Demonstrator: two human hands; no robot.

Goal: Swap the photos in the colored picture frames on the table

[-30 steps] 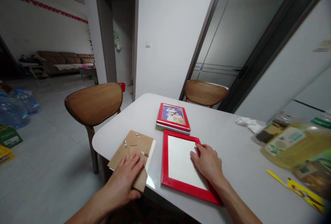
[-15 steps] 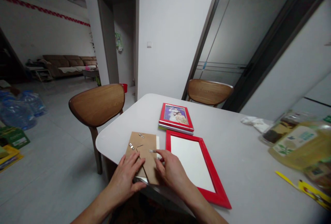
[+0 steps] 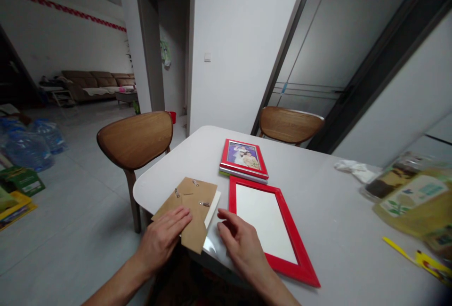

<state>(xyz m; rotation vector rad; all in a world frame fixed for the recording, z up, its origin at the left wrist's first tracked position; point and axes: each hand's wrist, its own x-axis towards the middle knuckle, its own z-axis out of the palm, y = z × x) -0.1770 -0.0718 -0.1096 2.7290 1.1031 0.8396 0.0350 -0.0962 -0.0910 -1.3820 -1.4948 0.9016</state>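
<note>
A brown backing board (image 3: pixel 201 193) with small metal clips lies tilted at the table's near edge, a white sheet (image 3: pixel 213 209) showing beneath its right side. My left hand (image 3: pixel 165 230) rests on the board's lower left, its fingers together around that edge. Just right of the board, my right hand (image 3: pixel 242 240) hovers with fingers bent and apart, holding nothing. Beside it lies a large red frame (image 3: pixel 293 230) with a white inside. Behind that, a smaller red frame with a photo (image 3: pixel 243 156) sits on top of other frames.
On the white table (image 3: pixel 318 179) at the right are a white cloth (image 3: pixel 356 170), a large bottle of yellow liquid (image 3: pixel 413 202) and a yellow tool (image 3: pixel 399 249). Wooden chairs (image 3: pixel 137 139) stand at the left and far sides.
The backing board has turned and slid a little, exposing more of the white sheet. My right hand has come off the clip and moved right; my left hand's fingers have drawn together.
</note>
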